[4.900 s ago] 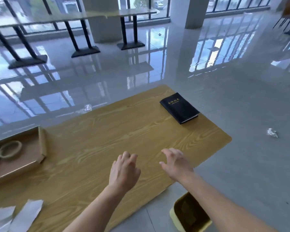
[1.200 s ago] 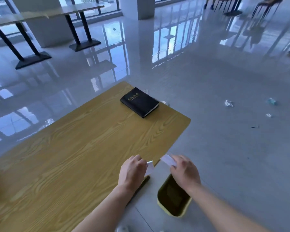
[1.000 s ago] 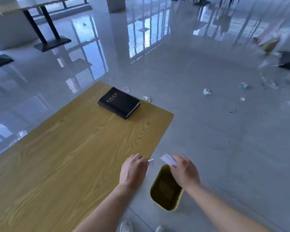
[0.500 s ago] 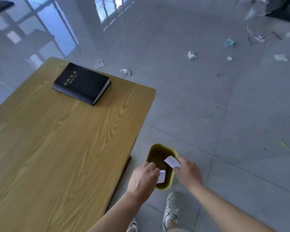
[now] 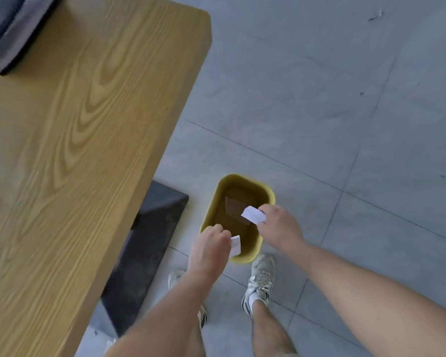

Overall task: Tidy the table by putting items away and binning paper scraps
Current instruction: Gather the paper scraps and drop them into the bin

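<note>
A small yellow bin stands on the grey floor just right of the wooden table. Both hands hover over its mouth. My left hand pinches a white paper scrap above the bin's near rim. My right hand grips a second white paper scrap over the bin's right side. Some paper lies at the bottom of the bin. The black book sits at the table's far end, partly cut off by the frame.
The table's dark base plate lies on the floor left of the bin. My two feet in pale sneakers stand right behind the bin. Grey floor tiles stretch to the right.
My view has tilted steeply down over the bin. Both hands, each still holding its scrap, have moved from the table's edge to just above the bin's opening.
</note>
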A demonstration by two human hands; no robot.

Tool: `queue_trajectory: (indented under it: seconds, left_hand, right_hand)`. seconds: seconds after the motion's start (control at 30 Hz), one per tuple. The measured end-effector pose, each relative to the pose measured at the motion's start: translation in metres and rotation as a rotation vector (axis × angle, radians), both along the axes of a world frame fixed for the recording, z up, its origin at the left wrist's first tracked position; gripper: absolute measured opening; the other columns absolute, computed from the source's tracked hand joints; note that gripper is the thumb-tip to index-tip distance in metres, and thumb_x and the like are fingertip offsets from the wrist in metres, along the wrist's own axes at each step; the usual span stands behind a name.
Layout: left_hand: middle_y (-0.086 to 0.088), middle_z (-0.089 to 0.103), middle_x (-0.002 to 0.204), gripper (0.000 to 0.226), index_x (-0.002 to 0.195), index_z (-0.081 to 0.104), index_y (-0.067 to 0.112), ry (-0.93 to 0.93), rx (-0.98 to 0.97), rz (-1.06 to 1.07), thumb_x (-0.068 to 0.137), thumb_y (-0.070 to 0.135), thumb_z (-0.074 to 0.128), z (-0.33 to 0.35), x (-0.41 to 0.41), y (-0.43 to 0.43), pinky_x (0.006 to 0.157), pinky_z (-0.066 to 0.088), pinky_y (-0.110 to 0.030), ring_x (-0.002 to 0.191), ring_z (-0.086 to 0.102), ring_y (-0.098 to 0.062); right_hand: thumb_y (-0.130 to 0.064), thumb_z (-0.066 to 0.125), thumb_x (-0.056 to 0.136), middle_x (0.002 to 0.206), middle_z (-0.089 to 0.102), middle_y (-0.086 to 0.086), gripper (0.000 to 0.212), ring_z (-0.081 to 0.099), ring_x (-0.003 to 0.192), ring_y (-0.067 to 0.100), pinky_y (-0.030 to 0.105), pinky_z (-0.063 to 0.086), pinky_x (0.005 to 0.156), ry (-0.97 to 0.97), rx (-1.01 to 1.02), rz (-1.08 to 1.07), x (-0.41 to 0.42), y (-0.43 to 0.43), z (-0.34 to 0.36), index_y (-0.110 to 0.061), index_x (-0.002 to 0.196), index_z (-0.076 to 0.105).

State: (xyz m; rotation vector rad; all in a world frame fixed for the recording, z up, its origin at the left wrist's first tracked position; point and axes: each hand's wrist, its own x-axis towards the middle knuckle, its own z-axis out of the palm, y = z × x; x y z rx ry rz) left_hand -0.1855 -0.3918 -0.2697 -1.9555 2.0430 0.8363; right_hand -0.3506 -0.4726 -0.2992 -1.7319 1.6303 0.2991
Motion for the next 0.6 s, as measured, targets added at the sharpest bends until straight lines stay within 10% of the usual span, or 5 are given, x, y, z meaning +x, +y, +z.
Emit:
queue_trajectory:
  seconds: [0.6]
  left_hand:
    - [0.001, 0.051, 0.075, 0.006, 0.093, 0.068, 0.015, -0.038, 0.084, 0.011, 0.088, 0.014, 0.065, -0.119, -0.013, -0.017, 0.063, 0.049, -0.029, 0.069, 0.047, -0.015]
  right_hand:
    - [-0.021, 0.055, 0.086, 0.098, 0.055, 0.002, 0.019, 0.051, 0.082, 0.026, 0.032, 0.044, 0.063, 0.017, 0.051, -0.005, 0.008, -0.009, -0.099, -0.022, 0.105, 0.053]
